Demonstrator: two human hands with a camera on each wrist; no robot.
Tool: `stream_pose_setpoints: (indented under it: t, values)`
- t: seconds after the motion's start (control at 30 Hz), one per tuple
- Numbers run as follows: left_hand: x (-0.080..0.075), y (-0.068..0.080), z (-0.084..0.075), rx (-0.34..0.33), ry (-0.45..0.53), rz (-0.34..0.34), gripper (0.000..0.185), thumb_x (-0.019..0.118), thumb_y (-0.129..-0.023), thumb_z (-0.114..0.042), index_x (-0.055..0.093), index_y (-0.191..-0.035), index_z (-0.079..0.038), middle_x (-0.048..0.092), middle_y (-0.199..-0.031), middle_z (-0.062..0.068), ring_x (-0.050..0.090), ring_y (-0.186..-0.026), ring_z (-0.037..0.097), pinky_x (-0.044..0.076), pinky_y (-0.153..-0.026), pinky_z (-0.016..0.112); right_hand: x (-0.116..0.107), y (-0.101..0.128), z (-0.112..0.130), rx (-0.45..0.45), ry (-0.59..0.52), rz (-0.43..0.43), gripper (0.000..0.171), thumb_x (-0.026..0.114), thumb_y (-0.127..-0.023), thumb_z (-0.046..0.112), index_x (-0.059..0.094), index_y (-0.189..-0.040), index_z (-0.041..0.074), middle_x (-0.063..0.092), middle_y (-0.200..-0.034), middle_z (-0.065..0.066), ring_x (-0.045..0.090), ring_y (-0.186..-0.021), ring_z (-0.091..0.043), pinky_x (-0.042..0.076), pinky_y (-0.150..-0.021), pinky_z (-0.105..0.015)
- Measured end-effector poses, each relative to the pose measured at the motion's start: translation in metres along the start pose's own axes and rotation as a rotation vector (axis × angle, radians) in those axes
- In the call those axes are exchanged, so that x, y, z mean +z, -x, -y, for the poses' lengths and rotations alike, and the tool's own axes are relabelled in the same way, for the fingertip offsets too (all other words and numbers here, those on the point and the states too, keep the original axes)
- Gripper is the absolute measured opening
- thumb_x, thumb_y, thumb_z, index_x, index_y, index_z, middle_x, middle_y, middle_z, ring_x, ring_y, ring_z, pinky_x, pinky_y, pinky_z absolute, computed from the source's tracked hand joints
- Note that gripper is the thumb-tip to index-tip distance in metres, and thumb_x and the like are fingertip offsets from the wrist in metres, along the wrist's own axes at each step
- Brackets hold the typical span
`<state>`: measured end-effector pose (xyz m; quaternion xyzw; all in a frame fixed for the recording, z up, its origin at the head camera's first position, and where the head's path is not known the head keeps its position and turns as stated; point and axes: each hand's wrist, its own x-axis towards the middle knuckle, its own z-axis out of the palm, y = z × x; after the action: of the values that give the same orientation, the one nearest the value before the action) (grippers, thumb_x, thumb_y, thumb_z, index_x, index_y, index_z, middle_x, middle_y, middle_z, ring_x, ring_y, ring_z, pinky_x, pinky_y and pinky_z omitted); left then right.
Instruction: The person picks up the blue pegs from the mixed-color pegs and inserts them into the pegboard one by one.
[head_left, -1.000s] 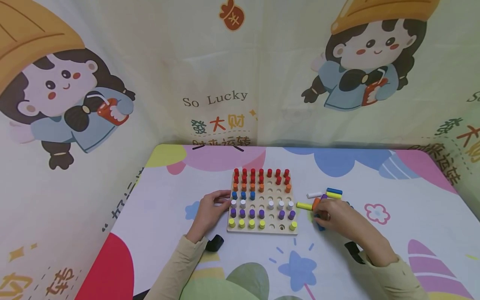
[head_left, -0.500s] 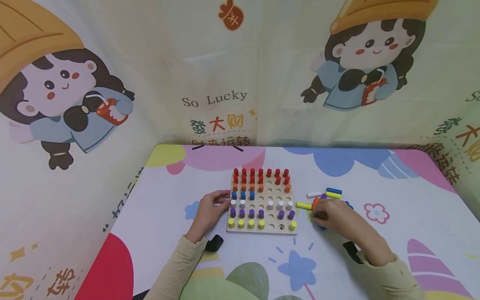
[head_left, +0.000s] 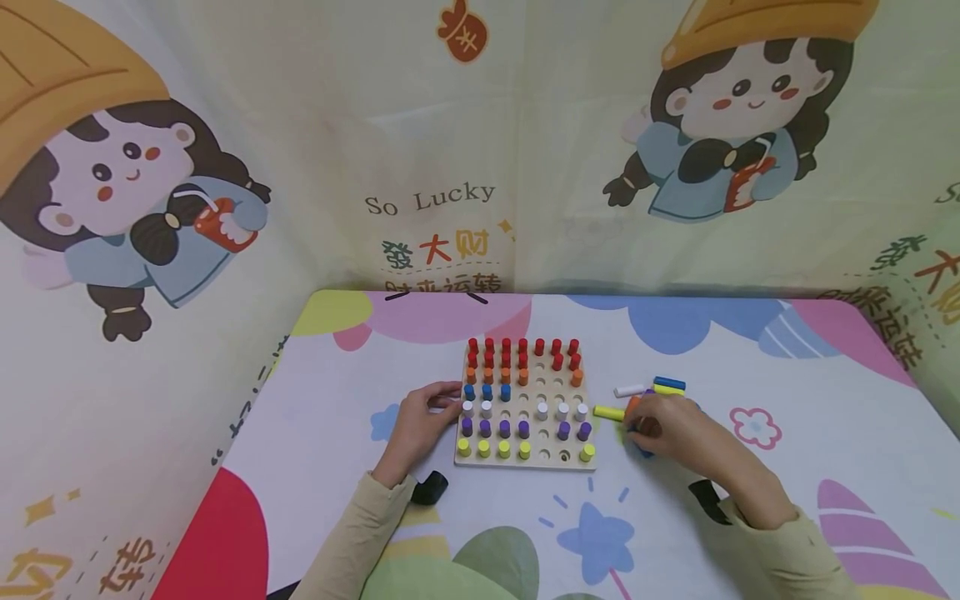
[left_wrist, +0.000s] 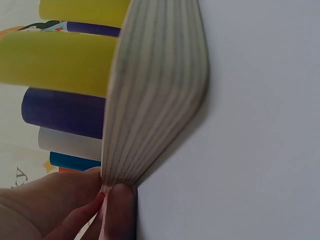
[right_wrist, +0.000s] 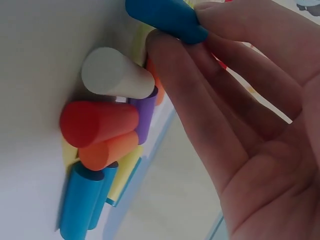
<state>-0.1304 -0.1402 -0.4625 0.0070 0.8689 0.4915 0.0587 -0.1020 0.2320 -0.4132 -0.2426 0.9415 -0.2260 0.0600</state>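
Note:
A wooden pegboard (head_left: 533,461) lies on the table with rows of red, orange, blue, white, purple and yellow pegs upright in it; several holes show bare. My left hand (head_left: 415,427) holds its left edge, and in the left wrist view the fingertips (left_wrist: 121,207) press against the striped side of the board (left_wrist: 160,65). To the right of the board, my right hand (head_left: 682,433) is over a small pile of loose pegs. Seen from the right wrist, thumb and fingers pinch a blue peg (right_wrist: 162,19) by one end.
Beside the right hand lie a white peg (head_left: 628,390), a yellow peg (head_left: 608,412) and a blue peg (head_left: 670,383). The right wrist view shows a red peg (right_wrist: 95,122), an orange peg (right_wrist: 110,150) and a purple peg (right_wrist: 145,114) bunched together. A printed curtain (head_left: 570,167) hangs behind the table.
The right fingers shift slightly over the loose pegs, covering more of the pile. The left hand and the pegboard stay in place.

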Motion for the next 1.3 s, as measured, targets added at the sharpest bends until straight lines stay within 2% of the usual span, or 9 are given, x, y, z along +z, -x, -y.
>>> stream_pose_setpoints:
  t: [0.4, 0.7, 1.0, 1.2, 1.3]
  values:
    - [-0.001, 0.001, -0.002, 0.004, 0.012, -0.004, 0.032, 0.069, -0.093, -0.016, 0.068, -0.124, -0.010, 0.071, -0.116, 0.005, 0.067, -0.096, 0.016, 0.057, -0.083, 0.033, -0.008, -0.004, 0.004, -0.030, 0.000, -0.020, 0.016, 0.079, -0.080, 0.004, 0.075, -0.095, 0.007, 0.065, -0.089, 0.004, 0.057, -0.074, -0.003, 0.053, -0.063, -0.020]
    - [-0.002, 0.002, -0.001, 0.004, 0.012, -0.007, 0.032, 0.069, -0.093, -0.015, 0.068, -0.124, -0.009, 0.071, -0.115, 0.006, 0.067, -0.096, 0.016, 0.057, -0.081, 0.032, -0.013, -0.008, 0.006, -0.077, 0.001, -0.064, 0.015, 0.075, -0.083, 0.001, 0.074, -0.096, 0.008, 0.066, -0.096, 0.002, 0.063, -0.079, -0.006, 0.056, -0.067, -0.025]
    - [-0.001, 0.002, 0.001, 0.004, 0.005, -0.005, 0.031, 0.069, -0.093, -0.016, 0.069, -0.124, -0.009, 0.071, -0.115, 0.006, 0.068, -0.096, 0.016, 0.057, -0.083, 0.033, -0.015, -0.010, 0.009, -0.134, -0.026, -0.115, 0.016, 0.075, -0.081, -0.003, 0.073, -0.095, 0.006, 0.066, -0.097, 0.001, 0.067, -0.078, -0.007, 0.058, -0.067, -0.027]
    - [-0.001, 0.002, -0.002, 0.008, 0.007, -0.004, 0.031, 0.069, -0.093, -0.016, 0.069, -0.124, -0.010, 0.072, -0.115, 0.006, 0.068, -0.096, 0.017, 0.057, -0.084, 0.035, -0.018, -0.013, 0.012, -0.161, -0.008, -0.135, 0.017, 0.075, -0.082, -0.001, 0.074, -0.096, 0.008, 0.065, -0.099, 0.001, 0.059, -0.073, -0.002, 0.055, -0.061, -0.024]
    - [-0.001, 0.002, -0.003, 0.011, 0.007, -0.004, 0.031, 0.069, -0.093, -0.016, 0.069, -0.123, -0.010, 0.072, -0.114, 0.006, 0.067, -0.096, 0.017, 0.057, -0.083, 0.035, -0.018, -0.016, 0.013, -0.140, 0.011, -0.124, 0.016, 0.076, -0.082, 0.001, 0.075, -0.096, 0.008, 0.066, -0.100, 0.000, 0.060, -0.075, -0.004, 0.057, -0.065, -0.028]
